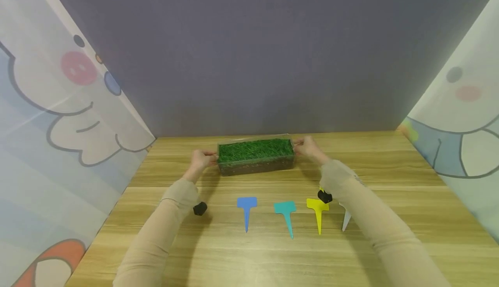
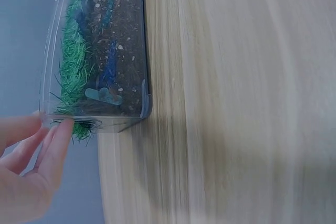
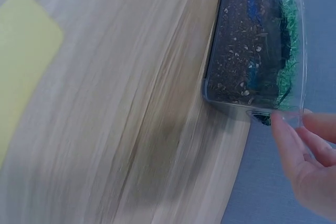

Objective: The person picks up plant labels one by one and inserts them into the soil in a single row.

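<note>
A clear plastic planter box (image 1: 259, 167) stands at the back of the wooden table, one end slightly nearer the wall. Green artificial grass (image 1: 255, 149) fills its top, and through its side dark soil (image 2: 126, 40) with pale specks shows in the left wrist view. At the box's left end my left hand (image 1: 200, 160) pinches the upper rim between thumb and fingers. My right hand (image 1: 309, 146) holds the opposite end the same way, its fingertips at the rim in the right wrist view. Whether the box's base touches the table, I cannot tell.
In front of the box lie T-shaped plant labels: blue (image 1: 247, 211), teal (image 1: 286, 213), yellow (image 1: 318, 211), and a whitish one (image 1: 346, 220) partly hidden by my right sleeve. Behind the table rises a grey wall (image 1: 249, 57); cartoon-print curtains hang on both sides.
</note>
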{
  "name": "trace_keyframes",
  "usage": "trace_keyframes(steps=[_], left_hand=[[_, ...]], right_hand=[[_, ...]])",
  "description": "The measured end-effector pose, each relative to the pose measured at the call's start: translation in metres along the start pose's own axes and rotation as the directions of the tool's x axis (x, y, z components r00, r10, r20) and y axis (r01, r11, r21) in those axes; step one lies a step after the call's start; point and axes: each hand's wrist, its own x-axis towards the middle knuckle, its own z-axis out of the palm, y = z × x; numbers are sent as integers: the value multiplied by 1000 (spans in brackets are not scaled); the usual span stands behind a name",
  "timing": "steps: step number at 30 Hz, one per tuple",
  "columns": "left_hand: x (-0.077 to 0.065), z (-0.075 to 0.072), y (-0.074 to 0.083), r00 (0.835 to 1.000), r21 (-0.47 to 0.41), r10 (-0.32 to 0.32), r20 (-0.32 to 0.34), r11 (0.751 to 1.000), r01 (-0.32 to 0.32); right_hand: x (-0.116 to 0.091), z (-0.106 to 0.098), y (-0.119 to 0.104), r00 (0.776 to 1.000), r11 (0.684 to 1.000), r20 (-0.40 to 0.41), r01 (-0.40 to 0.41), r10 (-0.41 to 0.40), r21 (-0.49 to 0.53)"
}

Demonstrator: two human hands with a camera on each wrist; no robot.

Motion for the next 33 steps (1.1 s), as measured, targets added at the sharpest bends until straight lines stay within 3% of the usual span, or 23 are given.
trace_keyframes(steps=[1,3,6,8,10,13,14,16,18,20,21,23,26,30,33], left_hand=[[0,1,0,1000,2,0,3,1000,0],[0,3,2,1000,1,0,10,1000,0],[-1,8,4,1000,-9,2,27,1000,-2],[-1,12,5,999,4,8,32,1000,-8],[1,16,4,999,16,27,33,1000,-27],[12,20,-6,996,12,75,49,997,-76],[13,22,-6,996,17,77,50,997,-78],[13,26,-5,995,17,80,54,997,-81],[11,29,-2,996,15,75,56,997,-76],[0,33,10,998,38,33,46,999,-35],[-1,34,11,998,34,32,50,999,-34],[-4,36,15,998,35,21,56,999,-23],[-5,39,18,997,30,28,73,999,-31],[-7,43,19,995,21,51,82,998,-53],[-9,47,21,995,1,57,80,998,-57]], right_hand=[[-14,2,-19,1000,1000,-4,-28,28,-11],[6,-4,14,1000,1000,-10,-13,13,-1],[22,-12,41,999,999,3,-42,42,-15],[37,-21,70,1000,1000,15,12,-12,9],[0,-19,23,1000,1000,11,-6,6,-18],[-34,-19,-19,999,998,6,-53,54,-33],[-34,-21,-15,1000,1000,10,-19,19,-5],[-39,-25,-18,998,998,11,-63,63,-25],[-35,-30,-7,998,998,16,-57,57,-13],[-27,-36,14,1000,1000,25,-15,15,27],[-28,-37,14,998,999,16,-54,54,-2],[-22,-40,28,998,999,12,-54,54,1],[-16,-46,47,997,997,-3,-71,71,-10],[-2,-59,85,1000,999,-6,2,-2,48],[-11,-61,85,1000,998,-6,9,-8,57]])
